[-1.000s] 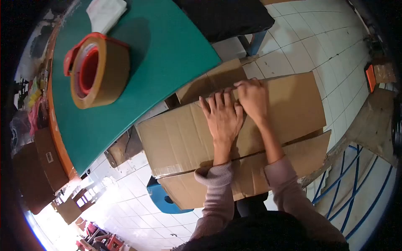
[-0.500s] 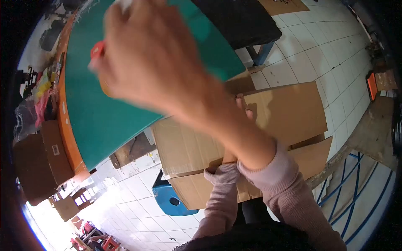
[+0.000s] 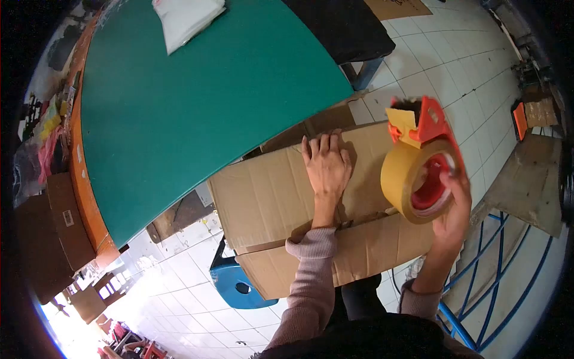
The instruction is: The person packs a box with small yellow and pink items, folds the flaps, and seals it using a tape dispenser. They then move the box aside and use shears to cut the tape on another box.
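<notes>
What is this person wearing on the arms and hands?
Nothing on the hands: the left hand and the right hand are bare, without gloves. Both arms are covered to the wrist by long, dusty-pink ribbed knit sleeves. The left sleeve ends in a bunched cuff, and the right sleeve matches it in colour.

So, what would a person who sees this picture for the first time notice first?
Most likely the big tape dispenser, a brownish-yellow roll in a red-orange holder, gripped by the right hand at the right side, above the cardboard box. Next comes the left hand, pressed flat on the box flap in the middle. Behind them the green table fills the upper left, with a white bag at its far edge.
</notes>
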Demonstrator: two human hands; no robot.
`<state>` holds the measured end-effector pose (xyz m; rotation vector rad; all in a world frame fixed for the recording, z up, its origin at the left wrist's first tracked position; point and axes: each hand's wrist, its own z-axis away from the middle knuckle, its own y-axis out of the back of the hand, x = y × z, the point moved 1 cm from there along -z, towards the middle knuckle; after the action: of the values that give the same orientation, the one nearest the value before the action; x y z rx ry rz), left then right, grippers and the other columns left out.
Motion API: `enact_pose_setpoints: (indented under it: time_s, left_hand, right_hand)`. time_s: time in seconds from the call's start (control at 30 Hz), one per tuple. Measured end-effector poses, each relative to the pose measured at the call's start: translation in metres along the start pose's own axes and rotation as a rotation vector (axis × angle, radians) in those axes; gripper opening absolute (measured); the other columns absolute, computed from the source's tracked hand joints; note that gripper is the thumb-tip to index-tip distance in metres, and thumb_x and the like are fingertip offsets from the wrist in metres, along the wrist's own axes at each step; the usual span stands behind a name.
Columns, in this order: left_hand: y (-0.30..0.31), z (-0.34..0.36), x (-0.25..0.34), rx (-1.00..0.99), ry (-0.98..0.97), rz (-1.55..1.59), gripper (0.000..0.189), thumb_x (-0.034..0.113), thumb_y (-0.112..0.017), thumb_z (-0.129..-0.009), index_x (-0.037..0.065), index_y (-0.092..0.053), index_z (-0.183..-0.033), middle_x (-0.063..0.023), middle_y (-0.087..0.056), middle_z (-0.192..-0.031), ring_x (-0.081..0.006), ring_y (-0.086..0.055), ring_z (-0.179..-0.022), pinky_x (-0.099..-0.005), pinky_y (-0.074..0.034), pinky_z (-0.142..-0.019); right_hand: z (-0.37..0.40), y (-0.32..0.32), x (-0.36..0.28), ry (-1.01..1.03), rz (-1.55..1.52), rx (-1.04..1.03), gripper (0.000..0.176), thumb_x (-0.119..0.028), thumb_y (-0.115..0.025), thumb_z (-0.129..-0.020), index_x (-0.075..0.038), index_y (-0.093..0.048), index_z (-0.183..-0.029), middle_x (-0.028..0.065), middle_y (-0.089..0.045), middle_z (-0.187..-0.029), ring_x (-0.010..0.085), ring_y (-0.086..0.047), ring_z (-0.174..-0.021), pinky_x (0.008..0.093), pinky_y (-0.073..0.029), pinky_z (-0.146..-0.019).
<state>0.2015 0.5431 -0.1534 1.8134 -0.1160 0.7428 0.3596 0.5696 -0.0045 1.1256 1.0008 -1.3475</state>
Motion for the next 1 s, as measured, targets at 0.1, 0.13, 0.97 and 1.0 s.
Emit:
enact_pose_setpoints:
  time_s: [0.1, 0.13, 0.97, 1.0]
  left_hand:
    - [0.000, -0.003, 0.001, -0.048, 0.022, 0.029, 0.038, 0.013, -0.046, -0.077, 0.010, -0.053, -0.114, -0.0085, -0.055, -0.104, -0.0262, -0.047, -0.105, -0.0456, -0.023, -0.104]
    - [-0.003, -0.003, 0.000, -0.022, 0.012, 0.039, 0.037, 0.013, -0.046, -0.077, 0.011, -0.054, -0.112, -0.0081, -0.055, -0.104, -0.0260, -0.047, -0.104, -0.0453, -0.023, -0.104]
    - [-0.006, -0.135, -0.022, -1.077, 0.410, 0.973, 0.053, 0.054, -0.051, -0.082, 0.008, -0.059, -0.107, -0.0053, -0.063, -0.103, -0.0152, -0.060, -0.093, -0.0333, -0.043, -0.088]
    - [-0.005, -0.140, -0.024, -1.117, 0.400, 0.970, 0.048, 0.048, -0.056, -0.082, 0.008, -0.058, -0.109, -0.0051, -0.063, -0.103, -0.0145, -0.061, -0.091, -0.0311, -0.045, -0.087]
  right_hand:
    - [-0.004, 0.017, 0.030, -0.204, -0.210, -0.121, 0.049, -0.003, -0.061, -0.073, -0.003, -0.044, -0.119, 0.0109, -0.054, -0.108, 0.0168, -0.056, -0.090, 0.0284, -0.046, -0.081]
    - [-0.003, 0.006, 0.037, -0.091, -0.097, -0.104, 0.050, -0.006, -0.063, -0.074, -0.004, -0.041, -0.119, 0.0119, -0.052, -0.109, 0.0165, -0.055, -0.092, 0.0280, -0.045, -0.082]
    - [-0.037, -0.043, 0.088, 0.233, 0.106, -0.327, 0.050, -0.019, -0.066, -0.080, 0.005, -0.043, -0.117, 0.0145, -0.060, -0.101, 0.0182, -0.059, -0.090, 0.0303, -0.047, -0.077]
    - [-0.037, -0.043, 0.089, 0.254, 0.114, -0.333, 0.051, -0.020, -0.067, -0.079, 0.004, -0.043, -0.117, 0.0145, -0.060, -0.100, 0.0183, -0.059, -0.090, 0.0304, -0.047, -0.077]
